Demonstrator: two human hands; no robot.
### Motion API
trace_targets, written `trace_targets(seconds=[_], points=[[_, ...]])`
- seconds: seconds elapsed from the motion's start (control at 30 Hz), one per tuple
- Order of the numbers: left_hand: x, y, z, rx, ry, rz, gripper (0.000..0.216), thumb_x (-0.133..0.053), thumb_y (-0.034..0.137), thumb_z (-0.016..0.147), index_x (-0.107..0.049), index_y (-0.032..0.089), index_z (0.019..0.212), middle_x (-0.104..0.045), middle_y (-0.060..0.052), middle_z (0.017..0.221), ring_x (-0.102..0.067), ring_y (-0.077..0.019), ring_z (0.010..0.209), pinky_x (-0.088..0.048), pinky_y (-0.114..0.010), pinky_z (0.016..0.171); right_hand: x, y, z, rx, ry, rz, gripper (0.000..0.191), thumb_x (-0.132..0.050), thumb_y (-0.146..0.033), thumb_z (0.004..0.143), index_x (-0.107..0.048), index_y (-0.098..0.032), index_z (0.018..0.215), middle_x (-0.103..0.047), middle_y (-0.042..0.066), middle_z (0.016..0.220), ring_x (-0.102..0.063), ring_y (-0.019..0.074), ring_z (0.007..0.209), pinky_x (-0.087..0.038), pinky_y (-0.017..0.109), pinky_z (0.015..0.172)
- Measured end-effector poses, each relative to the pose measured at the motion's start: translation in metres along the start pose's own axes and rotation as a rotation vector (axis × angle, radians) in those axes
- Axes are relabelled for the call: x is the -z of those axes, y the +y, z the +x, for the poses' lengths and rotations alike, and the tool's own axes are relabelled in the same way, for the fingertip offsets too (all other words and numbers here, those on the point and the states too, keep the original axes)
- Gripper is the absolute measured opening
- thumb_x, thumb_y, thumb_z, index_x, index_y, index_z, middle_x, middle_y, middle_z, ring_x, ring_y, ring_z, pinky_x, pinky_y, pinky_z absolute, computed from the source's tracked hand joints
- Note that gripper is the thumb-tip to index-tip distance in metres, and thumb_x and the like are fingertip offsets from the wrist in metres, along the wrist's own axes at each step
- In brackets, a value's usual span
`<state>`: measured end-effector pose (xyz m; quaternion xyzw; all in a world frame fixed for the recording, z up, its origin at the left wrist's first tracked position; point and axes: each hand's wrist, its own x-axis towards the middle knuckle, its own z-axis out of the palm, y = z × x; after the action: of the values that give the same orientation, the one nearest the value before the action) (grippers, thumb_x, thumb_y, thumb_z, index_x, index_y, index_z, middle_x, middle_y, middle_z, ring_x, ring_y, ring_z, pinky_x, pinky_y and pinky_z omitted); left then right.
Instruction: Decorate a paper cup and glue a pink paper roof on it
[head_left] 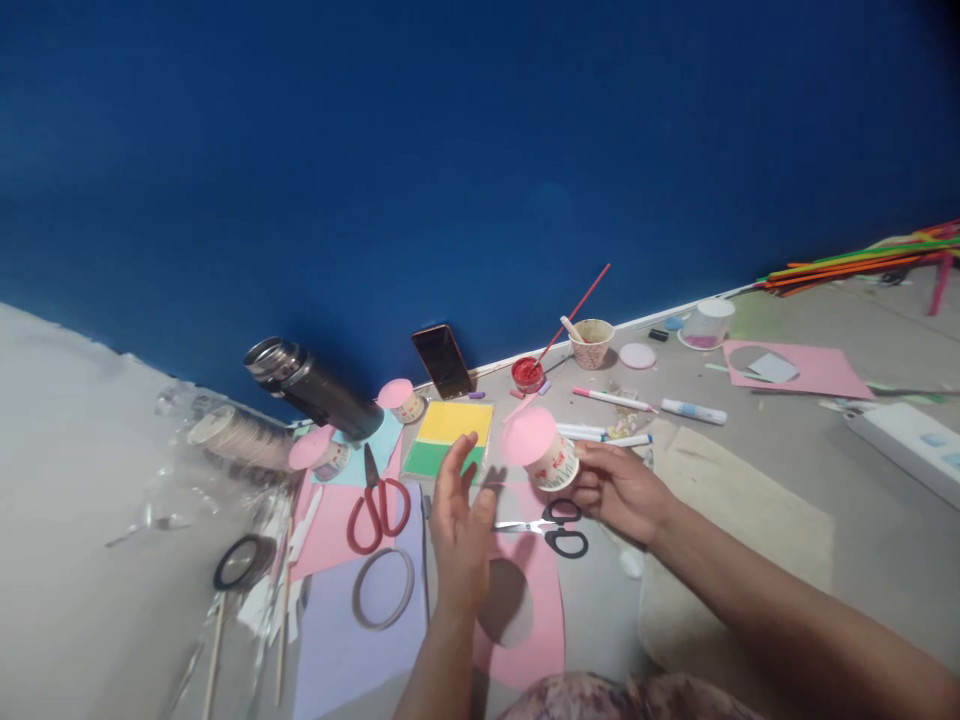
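Note:
My right hand (616, 488) grips a small paper cup (553, 460) whose mouth is covered by a pink paper disc (528, 436); the cup lies on its side, disc toward my left. My left hand (459, 518) is raised beside it, fingers stretched out and apart, holding nothing. Below both hands lie black-handled scissors (553, 528) on a pink sheet (526, 610) with a round hole cut out. Two more pink-covered cups (402, 399) (321, 452) stand to the left.
Red-handled scissors (377, 508), a tape ring (383, 588), a black tape roll (244, 562), a dark flask (315, 390), a phone (442, 361) leaning on the blue wall, a red paint pot (527, 373), a cup with a brush (592, 343), markers (613, 400), coloured sticks (855, 264).

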<state>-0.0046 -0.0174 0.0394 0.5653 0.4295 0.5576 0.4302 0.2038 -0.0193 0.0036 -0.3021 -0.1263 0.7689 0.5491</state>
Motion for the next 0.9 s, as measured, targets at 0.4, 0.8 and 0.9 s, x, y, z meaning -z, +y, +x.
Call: trace_targets(seconds=[0.4,0.8,0.9], points=[[-0.004,-0.005,0.007,0.528,0.060,-0.369,0.037,-0.089,0.034,0.079,-0.075,0.025,0.112,-0.074,-0.007,0.119,-0.074,-0.0186,0.094,-0.059,-0.030,0.081,0.001,0.000,0.003,-0.069,-0.089,0.212,0.034,-0.093,-0.017,0.074,-0.061,-0.015,0.084,-0.048,-0.008,0.064,-0.035,0.0019,0.050,-0.029,0.012,0.046],[-0.030,-0.007,-0.006,0.843,-0.152,-0.860,0.029,-0.090,0.024,0.077,-0.064,0.013,0.079,-0.057,0.002,0.074,-0.040,-0.0026,0.053,-0.033,-0.013,0.046,0.002,0.004,-0.002,-0.082,-0.156,0.179,0.035,-0.095,-0.020,0.075,-0.061,-0.017,0.084,-0.050,-0.007,0.065,-0.036,0.0033,0.053,-0.033,0.012,0.048],[-0.030,-0.006,-0.006,0.818,-0.160,-0.898,0.036,-0.094,0.026,0.074,-0.060,0.013,0.077,-0.054,0.003,0.072,-0.039,-0.0024,0.053,-0.031,-0.013,0.046,0.002,0.005,-0.002,-0.093,-0.175,0.154,0.038,-0.097,-0.023,0.072,-0.061,-0.016,0.080,-0.049,-0.007,0.063,-0.034,0.0033,0.053,-0.032,0.013,0.048]])
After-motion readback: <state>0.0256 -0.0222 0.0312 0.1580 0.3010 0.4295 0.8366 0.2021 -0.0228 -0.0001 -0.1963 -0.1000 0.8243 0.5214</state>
